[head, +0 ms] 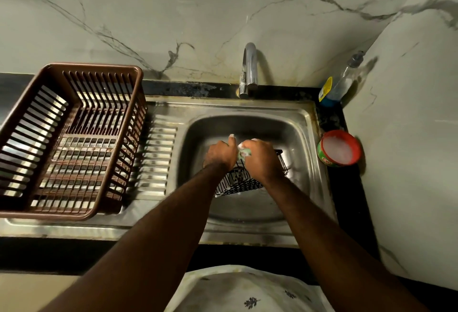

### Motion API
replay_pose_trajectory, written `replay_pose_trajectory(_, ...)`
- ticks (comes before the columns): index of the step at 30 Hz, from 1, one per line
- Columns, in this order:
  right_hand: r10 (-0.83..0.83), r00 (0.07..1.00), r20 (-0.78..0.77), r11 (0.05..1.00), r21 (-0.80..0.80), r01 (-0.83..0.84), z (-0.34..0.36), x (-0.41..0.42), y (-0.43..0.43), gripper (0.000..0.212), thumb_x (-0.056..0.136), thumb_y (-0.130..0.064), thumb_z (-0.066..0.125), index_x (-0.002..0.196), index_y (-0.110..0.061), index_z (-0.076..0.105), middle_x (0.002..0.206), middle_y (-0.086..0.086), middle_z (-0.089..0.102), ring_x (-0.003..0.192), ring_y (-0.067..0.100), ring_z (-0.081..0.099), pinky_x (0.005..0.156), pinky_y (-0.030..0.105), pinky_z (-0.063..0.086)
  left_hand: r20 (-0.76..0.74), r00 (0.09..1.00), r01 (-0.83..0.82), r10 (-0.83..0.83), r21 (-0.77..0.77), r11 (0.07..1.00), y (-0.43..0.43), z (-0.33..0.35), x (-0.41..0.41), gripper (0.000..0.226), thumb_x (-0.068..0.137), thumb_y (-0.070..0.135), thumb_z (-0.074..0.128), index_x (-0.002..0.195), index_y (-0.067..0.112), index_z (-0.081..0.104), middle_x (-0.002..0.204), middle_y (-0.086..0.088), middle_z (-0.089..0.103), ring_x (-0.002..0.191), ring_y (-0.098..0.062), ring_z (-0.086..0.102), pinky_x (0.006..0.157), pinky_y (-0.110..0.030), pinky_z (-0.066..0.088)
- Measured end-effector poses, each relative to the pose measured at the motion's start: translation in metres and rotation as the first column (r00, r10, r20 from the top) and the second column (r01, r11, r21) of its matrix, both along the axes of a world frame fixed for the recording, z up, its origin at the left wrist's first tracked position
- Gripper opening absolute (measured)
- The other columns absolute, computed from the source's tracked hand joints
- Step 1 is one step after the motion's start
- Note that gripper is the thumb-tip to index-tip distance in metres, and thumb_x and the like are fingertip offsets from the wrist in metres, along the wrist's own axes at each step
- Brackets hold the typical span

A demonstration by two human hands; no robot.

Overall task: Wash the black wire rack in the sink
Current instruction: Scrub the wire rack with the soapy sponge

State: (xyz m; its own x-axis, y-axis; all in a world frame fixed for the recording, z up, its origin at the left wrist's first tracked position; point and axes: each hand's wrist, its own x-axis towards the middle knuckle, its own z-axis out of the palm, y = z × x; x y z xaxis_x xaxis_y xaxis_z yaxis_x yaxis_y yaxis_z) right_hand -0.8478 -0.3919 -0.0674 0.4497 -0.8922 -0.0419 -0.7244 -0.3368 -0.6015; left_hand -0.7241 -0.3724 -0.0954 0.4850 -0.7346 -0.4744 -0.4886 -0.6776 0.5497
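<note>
The black wire rack (239, 183) stands tilted inside the steel sink (307, 123), partly hidden under both hands. My left hand (221, 153) grips the rack's far top edge, with soap foam on the thumb. My right hand (264, 157) is curled round a soapy green sponge (244, 152) and holds it against the rack's top edge, right beside the left hand. The chrome tap (249, 69) stands behind the basin, and no water stream shows.
A brown plastic dish basket (71, 138) sits on the ribbed drainboard at left. A red and green tub of foamy soap (339, 149) stands on the black counter right of the sink. A clear bottle (339, 83) stands in the back right corner against the marble wall.
</note>
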Motion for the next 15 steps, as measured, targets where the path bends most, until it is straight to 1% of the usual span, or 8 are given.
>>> replay_pose_trajectory(2, 0.022, 1.000, 0.011, 1.000, -0.010, -0.022, -0.004, -0.003, 0.004, 0.030, 0.080, 0.006, 0.058, 0.095, -0.011, 0.077, 0.088, 0.004, 0.071, 0.072, 0.018, 0.060, 0.058, 0.021, 0.037, 0.012, 1.000, -0.007, 0.007, 0.016, 1.000, 0.001, -0.001, 0.002, 0.073, 0.103, 0.061, 0.023, 0.120, 0.005, 0.067, 0.119, -0.021, 0.067, 0.107, -0.034, 0.064, 0.095, -0.042, 0.052)
replay_pose_trajectory(4, 0.076, 0.997, 0.015, 0.997, -0.006, -0.075, -0.011, -0.009, 0.009, 0.029, 0.081, 0.005, 0.057, 0.094, -0.011, 0.078, 0.087, 0.005, 0.072, 0.074, 0.020, 0.064, 0.062, 0.025, 0.045, 0.035, 0.999, 0.004, -0.005, 0.024, 1.000, 0.003, -0.002, 0.004, 0.069, 0.104, 0.058, 0.025, 0.120, 0.004, 0.066, 0.120, -0.022, 0.066, 0.107, -0.035, 0.063, 0.091, -0.040, 0.051)
replay_pose_trajectory(7, 0.121, 0.992, 0.045, 0.993, 0.006, -0.122, -0.014, -0.022, 0.021, 0.028, 0.084, 0.004, 0.057, 0.097, -0.010, 0.078, 0.092, 0.006, 0.074, 0.080, 0.019, 0.065, 0.073, 0.030, 0.054, 0.034, 0.999, 0.001, -0.003, 0.034, 0.999, 0.005, -0.004, 0.003, 0.065, 0.106, 0.053, 0.027, 0.115, 0.003, 0.067, 0.116, -0.021, 0.066, 0.096, -0.030, 0.061, 0.080, -0.035, 0.047)
replay_pose_trajectory(9, 0.150, 0.988, 0.046, 0.988, 0.015, -0.151, -0.012, -0.029, 0.029, 0.029, 0.084, 0.006, 0.057, 0.100, -0.009, 0.078, 0.096, 0.007, 0.074, 0.083, 0.017, 0.066, 0.077, 0.031, 0.056, 0.022, 1.000, 0.002, -0.002, 0.037, 0.999, 0.006, -0.004, 0.003, 0.063, 0.106, 0.052, 0.027, 0.114, 0.003, 0.066, 0.114, -0.020, 0.065, 0.093, -0.028, 0.060, 0.078, -0.034, 0.045)
replay_pose_trajectory(11, 0.177, 0.984, 0.018, 0.981, 0.076, -0.178, -0.008, -0.036, 0.028, 0.029, 0.083, 0.006, 0.059, 0.099, -0.009, 0.078, 0.095, 0.007, 0.075, 0.081, 0.017, 0.065, 0.075, 0.031, 0.055, 0.021, 1.000, 0.002, -0.002, 0.030, 1.000, 0.006, -0.004, 0.003, 0.063, 0.106, 0.052, 0.028, 0.115, 0.003, 0.066, 0.116, -0.020, 0.065, 0.095, -0.029, 0.060, 0.081, -0.035, 0.047)
replay_pose_trajectory(13, 0.170, 0.986, 0.006, 0.973, 0.160, -0.168, 0.002, -0.039, 0.016, 0.027, 0.084, 0.002, 0.060, 0.098, -0.013, 0.079, 0.093, 0.006, 0.076, 0.078, 0.015, 0.066, 0.074, 0.029, 0.055, 0.008, 1.000, 0.003, -0.003, 0.036, 0.999, 0.005, -0.002, 0.002, 0.065, 0.106, 0.054, 0.028, 0.122, 0.003, 0.065, 0.123, -0.021, 0.064, 0.102, -0.031, 0.061, 0.087, -0.036, 0.048)
replay_pose_trajectory(15, 0.072, 0.996, 0.044, 0.986, 0.147, -0.078, 0.013, -0.035, 0.001, 0.030, 0.083, -0.001, 0.060, 0.104, -0.013, 0.078, 0.097, 0.004, 0.076, 0.083, 0.016, 0.070, 0.077, 0.032, 0.058, -0.024, 1.000, 0.009, -0.008, 0.043, 0.999, 0.002, -0.001, 0.003, 0.069, 0.105, 0.057, 0.028, 0.125, 0.002, 0.065, 0.127, -0.022, 0.064, 0.111, -0.035, 0.062, 0.096, -0.039, 0.050)
